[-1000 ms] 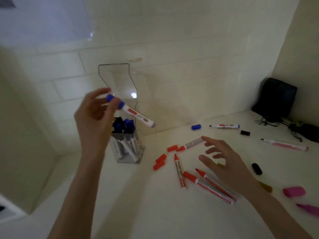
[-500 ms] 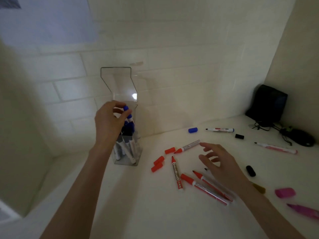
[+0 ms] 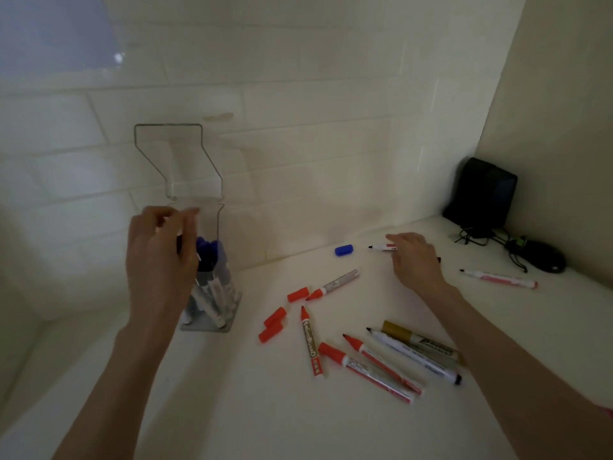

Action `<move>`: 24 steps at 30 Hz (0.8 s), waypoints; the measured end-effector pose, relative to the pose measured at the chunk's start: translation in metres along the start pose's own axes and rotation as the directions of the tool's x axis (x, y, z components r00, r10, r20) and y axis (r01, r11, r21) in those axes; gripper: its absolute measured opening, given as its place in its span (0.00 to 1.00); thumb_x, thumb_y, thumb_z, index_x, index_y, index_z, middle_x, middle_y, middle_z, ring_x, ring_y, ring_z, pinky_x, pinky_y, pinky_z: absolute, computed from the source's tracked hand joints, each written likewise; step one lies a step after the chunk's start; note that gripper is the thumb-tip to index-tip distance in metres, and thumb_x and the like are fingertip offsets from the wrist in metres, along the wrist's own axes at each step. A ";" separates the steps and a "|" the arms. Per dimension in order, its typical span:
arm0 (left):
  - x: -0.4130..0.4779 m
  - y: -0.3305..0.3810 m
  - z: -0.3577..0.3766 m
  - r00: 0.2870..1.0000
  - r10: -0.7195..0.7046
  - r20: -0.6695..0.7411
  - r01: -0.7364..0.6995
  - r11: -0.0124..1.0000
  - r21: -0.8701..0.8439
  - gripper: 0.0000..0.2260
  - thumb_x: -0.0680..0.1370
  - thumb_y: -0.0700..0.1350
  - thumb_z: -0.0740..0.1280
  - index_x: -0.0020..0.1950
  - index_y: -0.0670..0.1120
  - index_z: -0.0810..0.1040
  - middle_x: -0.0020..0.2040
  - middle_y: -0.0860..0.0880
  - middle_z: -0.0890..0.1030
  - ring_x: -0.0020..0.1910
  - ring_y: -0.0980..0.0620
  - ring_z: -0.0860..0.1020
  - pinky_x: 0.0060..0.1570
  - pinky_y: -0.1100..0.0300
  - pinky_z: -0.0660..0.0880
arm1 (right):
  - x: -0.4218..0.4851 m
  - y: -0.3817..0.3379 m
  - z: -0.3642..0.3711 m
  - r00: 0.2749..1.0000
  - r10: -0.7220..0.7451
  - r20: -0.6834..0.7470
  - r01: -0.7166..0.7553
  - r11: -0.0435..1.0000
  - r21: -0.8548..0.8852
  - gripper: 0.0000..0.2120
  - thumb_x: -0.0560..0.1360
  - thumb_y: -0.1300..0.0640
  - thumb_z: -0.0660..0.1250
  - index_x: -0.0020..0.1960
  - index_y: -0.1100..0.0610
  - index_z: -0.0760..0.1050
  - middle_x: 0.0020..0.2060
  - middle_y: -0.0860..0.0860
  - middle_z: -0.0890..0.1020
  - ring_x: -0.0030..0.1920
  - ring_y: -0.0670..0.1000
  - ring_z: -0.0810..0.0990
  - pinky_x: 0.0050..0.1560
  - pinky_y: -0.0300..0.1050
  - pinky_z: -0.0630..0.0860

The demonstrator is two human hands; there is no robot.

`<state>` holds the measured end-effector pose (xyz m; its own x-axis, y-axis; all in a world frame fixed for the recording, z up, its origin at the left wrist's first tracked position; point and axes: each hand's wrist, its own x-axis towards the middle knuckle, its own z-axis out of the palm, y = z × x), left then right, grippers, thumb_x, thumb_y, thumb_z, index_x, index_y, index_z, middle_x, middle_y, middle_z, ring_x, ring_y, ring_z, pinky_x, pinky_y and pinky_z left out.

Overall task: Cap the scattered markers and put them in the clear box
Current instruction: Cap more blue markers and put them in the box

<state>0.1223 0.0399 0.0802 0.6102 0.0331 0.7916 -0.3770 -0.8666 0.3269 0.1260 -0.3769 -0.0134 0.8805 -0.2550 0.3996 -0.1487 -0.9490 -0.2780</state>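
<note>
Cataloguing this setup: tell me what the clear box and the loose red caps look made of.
Clear box: likely rigid transparent plastic, glossy; wall tiles show through it and its edges read as thin lines. Red caps: probably moulded plastic, opaque, evenly coloured, with little shine.

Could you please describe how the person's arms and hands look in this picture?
The left hand and the right hand are ungloved, with no ring, watch or bracelet visible. The left forearm and the right forearm are uncovered too; no sleeve plainly shows in the frame.
</note>
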 end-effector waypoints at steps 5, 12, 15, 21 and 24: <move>-0.035 0.086 0.011 0.968 0.175 -0.181 -0.224 0.928 -0.299 0.10 0.84 0.40 0.60 0.52 0.41 0.81 0.49 0.46 0.80 0.45 0.50 0.76 0.45 0.61 0.72 | 0.025 0.018 0.010 0.994 -0.019 0.107 0.051 0.951 -0.304 0.14 0.77 0.61 0.64 0.62 0.52 0.77 0.56 0.51 0.80 0.59 0.55 0.74 0.59 0.51 0.59; -0.023 0.140 0.169 0.813 0.154 0.562 -0.028 0.974 -0.225 0.13 0.82 0.44 0.64 0.66 0.50 0.79 0.59 0.48 0.82 0.58 0.46 0.79 0.58 0.53 0.74 | 0.002 0.016 -0.007 0.977 -0.070 -0.202 0.045 0.991 -0.125 0.04 0.76 0.62 0.69 0.51 0.57 0.78 0.41 0.54 0.80 0.41 0.58 0.77 0.44 0.48 0.60; -0.019 0.142 0.220 0.713 0.131 0.689 -0.107 0.991 -0.078 0.11 0.80 0.47 0.67 0.59 0.44 0.81 0.57 0.42 0.82 0.58 0.40 0.79 0.54 0.51 0.73 | -0.025 0.020 -0.025 0.967 -0.018 -0.256 0.012 1.000 -0.028 0.06 0.78 0.61 0.67 0.55 0.57 0.77 0.45 0.54 0.80 0.41 0.58 0.78 0.42 0.48 0.63; -0.015 0.154 0.228 0.750 0.150 0.644 -0.084 0.988 -0.132 0.11 0.80 0.50 0.70 0.55 0.44 0.83 0.53 0.42 0.84 0.53 0.41 0.80 0.53 0.52 0.71 | -0.065 0.032 -0.041 0.978 -0.017 -0.210 0.036 0.995 0.091 0.07 0.78 0.61 0.67 0.56 0.57 0.77 0.46 0.54 0.78 0.41 0.56 0.78 0.40 0.51 0.73; -0.015 0.166 0.192 0.712 0.172 0.681 0.148 0.911 -0.385 0.10 0.78 0.48 0.74 0.57 0.46 0.83 0.52 0.48 0.85 0.45 0.51 0.83 0.50 0.58 0.77 | -0.074 0.028 -0.041 0.975 -0.005 -0.222 0.042 0.985 0.165 0.08 0.78 0.61 0.67 0.58 0.56 0.77 0.48 0.53 0.78 0.44 0.56 0.78 0.42 0.54 0.76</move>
<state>0.1845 -0.2005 0.0235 0.8438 -0.4647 0.2683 -0.5216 -0.5929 0.6135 0.0381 -0.3922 -0.0145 0.7596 -0.2851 0.5845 -0.0351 -0.9155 -0.4008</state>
